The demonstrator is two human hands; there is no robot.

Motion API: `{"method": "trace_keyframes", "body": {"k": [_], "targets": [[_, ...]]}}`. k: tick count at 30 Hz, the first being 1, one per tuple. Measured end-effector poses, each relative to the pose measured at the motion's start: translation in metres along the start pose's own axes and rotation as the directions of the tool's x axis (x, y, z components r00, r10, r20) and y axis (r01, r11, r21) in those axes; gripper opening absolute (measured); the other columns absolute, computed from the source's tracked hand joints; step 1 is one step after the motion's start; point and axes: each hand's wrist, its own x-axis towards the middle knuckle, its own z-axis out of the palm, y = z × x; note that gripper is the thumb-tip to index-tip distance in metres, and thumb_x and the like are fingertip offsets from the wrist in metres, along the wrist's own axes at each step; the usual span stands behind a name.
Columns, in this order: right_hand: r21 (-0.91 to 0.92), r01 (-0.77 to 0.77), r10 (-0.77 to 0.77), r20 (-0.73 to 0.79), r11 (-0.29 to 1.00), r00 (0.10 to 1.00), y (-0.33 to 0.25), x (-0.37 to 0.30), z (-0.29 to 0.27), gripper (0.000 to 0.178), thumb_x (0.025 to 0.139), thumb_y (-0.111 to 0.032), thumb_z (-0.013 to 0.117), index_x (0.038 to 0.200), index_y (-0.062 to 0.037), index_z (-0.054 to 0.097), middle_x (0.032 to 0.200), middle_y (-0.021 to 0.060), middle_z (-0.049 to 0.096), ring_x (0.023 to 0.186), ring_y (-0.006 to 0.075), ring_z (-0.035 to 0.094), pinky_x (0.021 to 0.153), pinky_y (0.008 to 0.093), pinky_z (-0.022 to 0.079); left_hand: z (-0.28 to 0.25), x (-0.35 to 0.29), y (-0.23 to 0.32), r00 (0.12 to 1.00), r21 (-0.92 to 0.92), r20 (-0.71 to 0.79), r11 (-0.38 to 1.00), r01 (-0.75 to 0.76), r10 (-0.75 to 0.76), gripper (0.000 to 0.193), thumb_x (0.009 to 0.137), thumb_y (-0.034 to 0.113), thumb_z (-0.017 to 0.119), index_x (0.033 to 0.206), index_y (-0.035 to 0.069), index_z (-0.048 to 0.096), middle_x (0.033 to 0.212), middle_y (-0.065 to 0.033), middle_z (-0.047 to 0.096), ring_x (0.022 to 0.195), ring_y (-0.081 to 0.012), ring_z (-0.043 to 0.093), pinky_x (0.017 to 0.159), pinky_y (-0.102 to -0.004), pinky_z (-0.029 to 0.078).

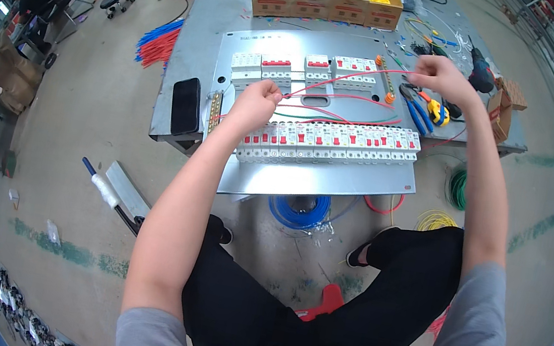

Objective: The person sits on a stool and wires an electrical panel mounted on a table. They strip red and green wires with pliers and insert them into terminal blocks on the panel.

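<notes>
A red wire (355,76) stretches above a metal mounting plate (320,179), held at two places. My left hand (258,101) pinches it over the plate's left half. Farther right and higher, my right hand (442,78) has its fingers closed on the wire's other stretch. Beneath my hands, a long row of white circuit breakers (330,142) with red switches crosses the plate's near part. Shorter breaker groups (277,68) sit behind it. More red wires and a green wire (302,117) lie between the rows. A brass terminal bar (215,112) stands at the plate's left edge.
A cardboard box (328,10) with blue, red, green and yellow small parts stands at the back. Pliers (418,110), a yellow tape measure (439,113) and a power drill (482,70) lie right. A phone (186,106) rests left. A blue wire coil (298,210) is below.
</notes>
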Motion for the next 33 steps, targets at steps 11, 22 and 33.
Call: {"method": "trace_keyframes", "body": {"k": [11,22,33], "targets": [[-0.099,-0.07,0.099,0.328,0.993,0.94,0.003,0.086,0.105,0.031,0.106,-0.034,0.067,0.114,-0.0058,0.077,0.098,0.0089,0.076,0.09,0.0217,0.068,0.084,0.0393,0.054,0.026,-0.001,-0.004,0.998,0.323,-0.045,0.945,0.054,-0.042,0.017,0.093,0.009,0.063,0.1,-0.003,0.073,0.094,-0.025,0.075,0.092,-0.041,0.073,0.084,-0.0475,0.056],[-0.293,0.065,0.028,0.302,0.954,0.953,-0.019,0.093,0.158,0.027,0.101,-0.033,0.068,0.106,-0.008,0.078,0.101,0.0131,0.076,0.096,0.0333,0.072,0.086,0.0451,0.055,0.043,0.034,-0.003,0.959,0.481,0.073,0.852,0.207,-0.274,0.025,0.085,0.009,0.066,0.101,-0.008,0.077,0.101,-0.0315,0.075,0.096,-0.0439,0.075,0.086,-0.0478,0.06],[-0.407,0.224,-0.193,0.118,0.886,0.974,0.004,0.089,0.187,0.022,0.103,-0.026,0.062,0.102,-0.0052,0.071,0.106,0.0131,0.072,0.101,0.0367,0.071,0.088,0.0486,0.058,0.049,0.037,0.003,0.941,0.516,0.06,0.817,0.257,-0.334,0.029,0.084,0.011,0.068,0.105,-0.008,0.076,0.11,-0.0308,0.075,0.104,-0.0429,0.074,0.091,-0.0469,0.06]]}}
